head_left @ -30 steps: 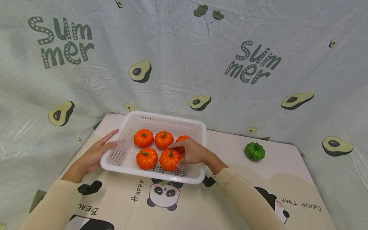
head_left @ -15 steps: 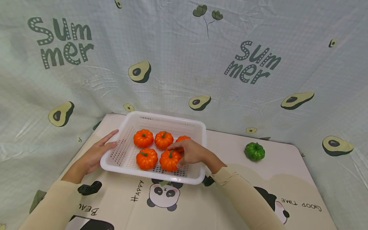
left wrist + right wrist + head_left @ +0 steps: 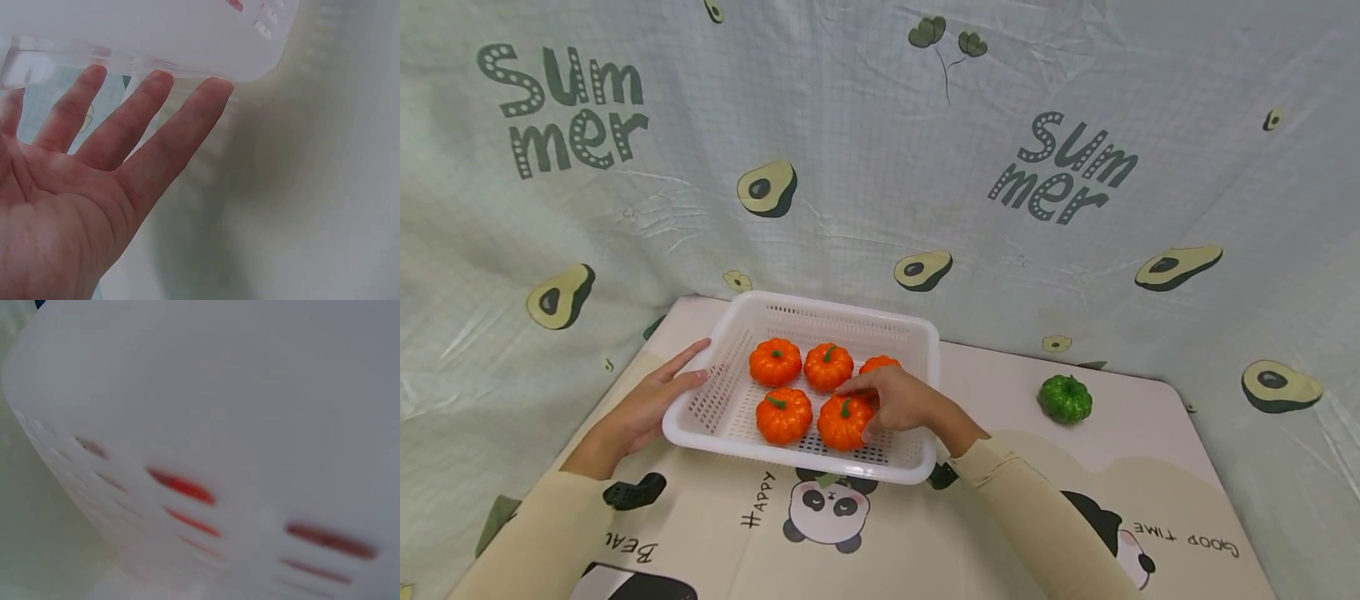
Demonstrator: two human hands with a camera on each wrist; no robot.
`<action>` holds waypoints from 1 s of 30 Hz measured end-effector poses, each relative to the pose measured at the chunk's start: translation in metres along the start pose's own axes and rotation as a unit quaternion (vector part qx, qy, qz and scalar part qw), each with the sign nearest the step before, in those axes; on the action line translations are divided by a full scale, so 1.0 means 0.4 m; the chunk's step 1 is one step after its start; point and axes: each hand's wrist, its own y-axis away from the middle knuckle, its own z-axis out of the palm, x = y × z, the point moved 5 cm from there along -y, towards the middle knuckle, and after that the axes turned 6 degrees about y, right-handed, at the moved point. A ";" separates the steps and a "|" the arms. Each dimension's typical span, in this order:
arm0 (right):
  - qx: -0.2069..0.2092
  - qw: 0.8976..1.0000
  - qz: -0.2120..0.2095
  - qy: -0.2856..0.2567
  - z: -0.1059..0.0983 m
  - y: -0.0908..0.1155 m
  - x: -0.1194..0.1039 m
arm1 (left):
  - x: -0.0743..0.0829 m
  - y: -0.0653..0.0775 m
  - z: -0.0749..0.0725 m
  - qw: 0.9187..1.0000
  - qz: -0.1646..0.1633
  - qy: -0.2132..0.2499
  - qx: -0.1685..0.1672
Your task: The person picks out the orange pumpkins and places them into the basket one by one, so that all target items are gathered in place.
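A white plastic basket (image 3: 730,450) stands on the table, holding several small orange pumpkins with green stems. My left hand (image 3: 651,404) lies along the basket's left end; in the left wrist view its straight fingers (image 3: 169,140) touch the basket's edge with their tips. Inside the basket's right half, my right hand (image 3: 898,398) grips the front right pumpkin (image 3: 842,422) between thumb and fingers. Behind that hand, another pumpkin (image 3: 880,363) is partly hidden. The basket wall (image 3: 219,394) fills the right wrist view, orange-red showing through its slots, and hides the hand there.
A green pumpkin-shaped vegetable (image 3: 1065,399) sits on the table to the right of the basket. The table cover (image 3: 1000,533) is printed with pandas and words. A pale curtain (image 3: 850,167) with avocado prints hangs behind the table and along its sides.
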 end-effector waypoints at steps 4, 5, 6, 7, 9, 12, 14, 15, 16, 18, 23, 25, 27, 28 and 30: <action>-0.002 1.000 -0.008 0.002 0.002 0.001 -0.001 | 0.001 -0.002 0.002 1.000 0.001 0.001 -0.007; -0.004 1.000 -0.008 0.003 0.003 0.001 -0.001 | 0.001 -0.003 0.002 1.000 0.000 0.001 -0.007; -0.005 1.000 -0.010 0.005 0.005 0.000 0.000 | 0.000 -0.003 0.003 1.000 -0.001 0.002 -0.008; -0.007 1.000 -0.009 0.006 0.006 -0.001 0.000 | -0.001 -0.003 0.003 1.000 -0.002 0.002 -0.007; -0.010 1.000 -0.008 0.012 0.010 -0.003 0.002 | -0.002 -0.002 0.004 1.000 -0.002 0.002 -0.006; -0.013 1.000 -0.004 0.017 0.014 -0.002 0.003 | -0.003 0.001 0.005 1.000 -0.002 0.002 -0.007; -0.017 1.000 0.001 0.022 0.018 -0.001 0.004 | -0.003 0.003 0.006 1.000 -0.003 0.002 -0.009; -0.019 1.000 0.003 0.024 0.019 0.000 0.003 | -0.003 0.004 0.007 1.000 -0.003 0.002 -0.010; -0.020 0.999 0.005 0.027 0.020 0.000 0.002 | -0.003 0.006 0.007 1.000 -0.003 0.002 -0.011; -0.023 0.999 0.007 0.035 0.022 0.000 0.001 | -0.002 0.007 0.007 1.000 -0.002 0.001 -0.011; -0.033 0.998 0.009 0.058 0.024 -0.002 -0.003 | -0.001 0.005 0.005 1.000 -0.003 -0.003 -0.006; -0.038 0.997 0.013 0.068 0.025 -0.002 -0.004 | -0.002 0.003 0.004 1.000 -0.004 -0.004 -0.006; -0.042 0.996 0.014 0.078 0.025 -0.002 -0.005 | -0.002 0.001 0.003 1.000 -0.002 -0.006 -0.006; -0.042 0.996 0.013 0.082 0.025 -0.002 -0.006 | -0.002 0.000 0.003 1.000 -0.001 -0.007 -0.006; -0.044 0.995 0.012 0.088 0.025 -0.003 -0.009 | -0.001 0.000 0.002 1.000 0.000 -0.009 -0.007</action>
